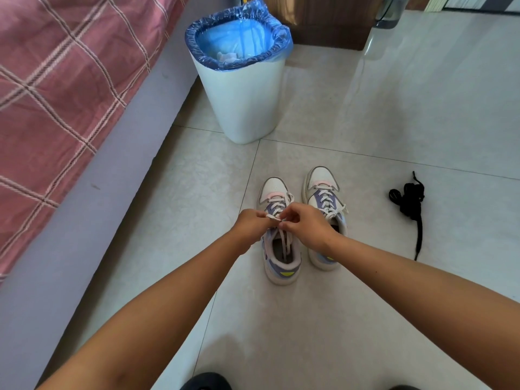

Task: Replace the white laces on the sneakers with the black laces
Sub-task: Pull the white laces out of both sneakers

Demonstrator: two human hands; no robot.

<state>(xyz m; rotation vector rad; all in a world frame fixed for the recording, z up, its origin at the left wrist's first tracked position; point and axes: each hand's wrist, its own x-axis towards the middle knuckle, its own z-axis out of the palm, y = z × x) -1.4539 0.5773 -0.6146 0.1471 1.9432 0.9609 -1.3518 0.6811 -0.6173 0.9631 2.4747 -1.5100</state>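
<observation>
With the left hand and right hand each in a pinching grip on the white woven lace of the left white-and-lilac sneaker, loosen the knot evenly before unthreading; the black coiled laces lie at 3 o'clock.

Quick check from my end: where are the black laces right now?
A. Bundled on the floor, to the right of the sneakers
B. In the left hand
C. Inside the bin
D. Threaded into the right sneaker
A: the black laces lie bundled on the tile floor, apart from the sneakers on their right, while the left hand and right hand both pinch the white lace on the left sneaker.
</observation>
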